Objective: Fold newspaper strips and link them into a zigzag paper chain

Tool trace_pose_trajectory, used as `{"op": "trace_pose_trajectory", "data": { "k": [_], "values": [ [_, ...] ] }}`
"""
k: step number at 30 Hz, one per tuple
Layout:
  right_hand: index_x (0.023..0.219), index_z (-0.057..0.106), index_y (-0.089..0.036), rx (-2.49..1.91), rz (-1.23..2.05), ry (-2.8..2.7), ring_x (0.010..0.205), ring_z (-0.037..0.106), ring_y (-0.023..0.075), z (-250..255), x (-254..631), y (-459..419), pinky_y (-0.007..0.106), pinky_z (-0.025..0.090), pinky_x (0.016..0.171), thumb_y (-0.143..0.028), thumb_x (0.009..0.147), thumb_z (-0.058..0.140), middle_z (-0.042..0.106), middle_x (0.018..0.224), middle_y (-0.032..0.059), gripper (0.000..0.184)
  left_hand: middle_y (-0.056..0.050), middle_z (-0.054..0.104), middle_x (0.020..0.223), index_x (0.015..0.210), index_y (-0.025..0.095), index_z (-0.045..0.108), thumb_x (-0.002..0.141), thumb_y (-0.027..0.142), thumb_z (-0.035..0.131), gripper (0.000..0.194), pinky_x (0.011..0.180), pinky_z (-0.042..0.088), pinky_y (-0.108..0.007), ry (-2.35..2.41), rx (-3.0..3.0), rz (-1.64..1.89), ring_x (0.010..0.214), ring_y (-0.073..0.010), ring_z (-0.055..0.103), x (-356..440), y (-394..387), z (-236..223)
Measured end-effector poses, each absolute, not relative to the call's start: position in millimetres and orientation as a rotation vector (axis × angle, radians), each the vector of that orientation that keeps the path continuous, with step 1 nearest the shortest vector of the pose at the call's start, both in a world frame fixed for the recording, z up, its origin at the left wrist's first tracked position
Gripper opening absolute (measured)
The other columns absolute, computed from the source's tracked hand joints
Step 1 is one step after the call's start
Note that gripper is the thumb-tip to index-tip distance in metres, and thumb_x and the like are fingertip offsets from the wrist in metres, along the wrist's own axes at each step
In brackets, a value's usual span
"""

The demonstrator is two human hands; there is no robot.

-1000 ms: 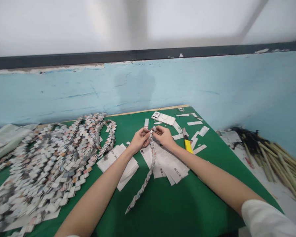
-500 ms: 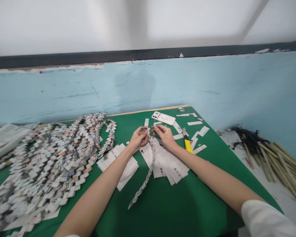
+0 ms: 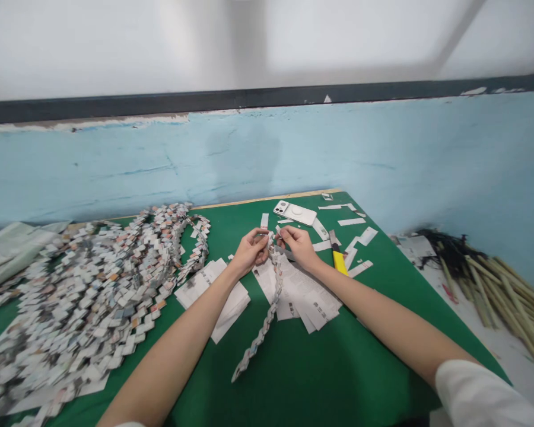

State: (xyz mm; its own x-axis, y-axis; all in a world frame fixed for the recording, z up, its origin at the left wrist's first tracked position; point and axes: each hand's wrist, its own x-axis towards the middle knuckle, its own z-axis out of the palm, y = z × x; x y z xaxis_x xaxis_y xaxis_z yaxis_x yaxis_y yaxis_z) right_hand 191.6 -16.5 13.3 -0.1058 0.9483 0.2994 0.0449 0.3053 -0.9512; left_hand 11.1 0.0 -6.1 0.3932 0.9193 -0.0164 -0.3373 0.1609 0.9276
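A chain of folded newspaper links [image 3: 267,323] hangs from my left hand [image 3: 250,252] and trails down across the green table. My left fingers are closed on its upper end. Just to the right, my right hand [image 3: 297,244] pinches a small folded paper strip [image 3: 279,230], close to the chain's top link. Whether strip and chain touch I cannot tell. Beneath my hands lie fanned newspaper pieces [image 3: 311,296], with another stack of cut paper [image 3: 220,296] by my left forearm.
A large heap of folded-paper chains [image 3: 102,290] covers the table's left side. A white phone [image 3: 295,212], a yellow utility knife [image 3: 339,258] and loose paper strips [image 3: 351,222] lie at the right. Bamboo-like sticks [image 3: 502,296] lie beyond the table's right edge. A blue wall [image 3: 160,160] stands behind.
My right hand has shifted slightly, and the small paper strip shows more clearly in its fingers. The chain's upper end has moved a little right, and its loose end hangs slightly lower.
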Motion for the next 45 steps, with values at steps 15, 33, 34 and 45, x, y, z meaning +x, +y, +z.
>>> {"op": "trace_pose_trajectory", "data": {
  "k": [15, 33, 34, 45],
  "values": [
    [0.078, 0.068, -0.019, -1.026, 0.99, -1.441, 0.056, 0.051, 0.0157, 7, 193, -14, 0.029, 0.041, 0.056, -0.064, 0.092, 0.059, 0.06, 0.064, 0.0012, 0.047, 0.005, 0.059, 0.062, 0.105, 0.019, 0.059, 0.078, 0.047, 0.082, 0.045, 0.032, 0.028, -0.017, 0.712, 1.097, 1.003, 0.037, -0.0093, 0.052, 12, -2, -8],
    [0.086, 0.071, -0.019, -1.099, 0.65, -1.578, 0.07, 0.061, 0.019, 8, 185, -26, 0.03, 0.046, 0.067, -0.045, 0.1, 0.056, 0.069, 0.077, 0.0047, 0.033, 0.005, 0.06, 0.058, 0.102, 0.017, 0.057, 0.08, 0.053, 0.079, 0.048, 0.034, 0.034, -0.017, 0.729, 1.16, 1.016, 0.035, -0.0084, 0.051, 13, -1, -13],
    [0.085, 0.071, -0.019, -1.089, 0.608, -1.606, 0.072, 0.061, 0.0192, 9, 185, -27, 0.03, 0.046, 0.068, -0.043, 0.1, 0.055, 0.069, 0.078, 0.005, 0.032, 0.006, 0.06, 0.057, 0.102, 0.017, 0.056, 0.08, 0.053, 0.079, 0.047, 0.033, 0.034, -0.017, 0.726, 1.165, 1.018, 0.035, -0.0083, 0.05, 13, -1, -13],
    [0.089, 0.07, -0.019, -1.035, 0.705, -1.518, 0.069, 0.061, 0.018, 8, 185, -28, 0.029, 0.046, 0.064, -0.041, 0.096, 0.062, 0.069, 0.079, 0.0034, 0.024, 0.006, 0.058, 0.057, 0.102, 0.016, 0.06, 0.078, 0.05, 0.082, 0.048, 0.032, 0.034, -0.017, 0.733, 1.132, 1.051, 0.035, -0.008, 0.05, 12, 0, -13]
  ]
}}
